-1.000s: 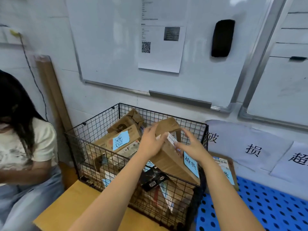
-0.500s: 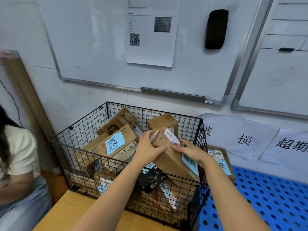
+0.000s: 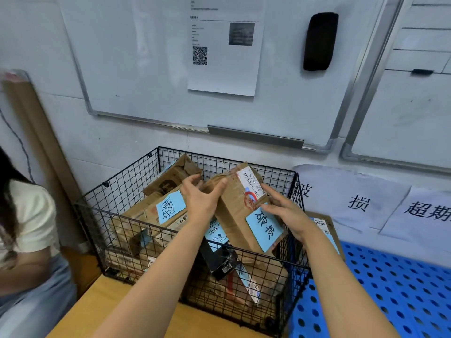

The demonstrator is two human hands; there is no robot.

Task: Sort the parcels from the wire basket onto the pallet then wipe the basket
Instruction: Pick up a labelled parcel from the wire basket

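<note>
**Current state.** The parcel (image 3: 234,215) is tilted above the right half of the wire basket (image 3: 122,186), its lower end inside the rim and its upper end raised clear of the other parcels. The left hand (image 3: 200,201) grips the upper end, its fingers curled over the top edge. The right hand (image 3: 290,215) holds the side facing the basket's right wall, with its fingers closed on the labelled face. How far they wrap behind cannot be seen. A blue note (image 3: 264,228) and a shipping label (image 3: 251,184) are fixed to that face. The pallet (image 3: 390,289) lies directly right of the basket. One boxed parcel (image 3: 327,230) stands on it, just beside the basket's right wall.

**Hazards.**
- Snagging: the lower end may catch the basket's right rim if the parcel is swung sideways before it is lifted clear.
- Basket shift: a snag may drag the basket along the table (image 3: 109,313) or tip it.
- Note loss: fingers sliding across the face may peel off the blue note and remove the sorting mark.
- Collapse: removing this parcel may let the stacked cartons (image 3: 156,211) at the basket's centre slump.
</note>
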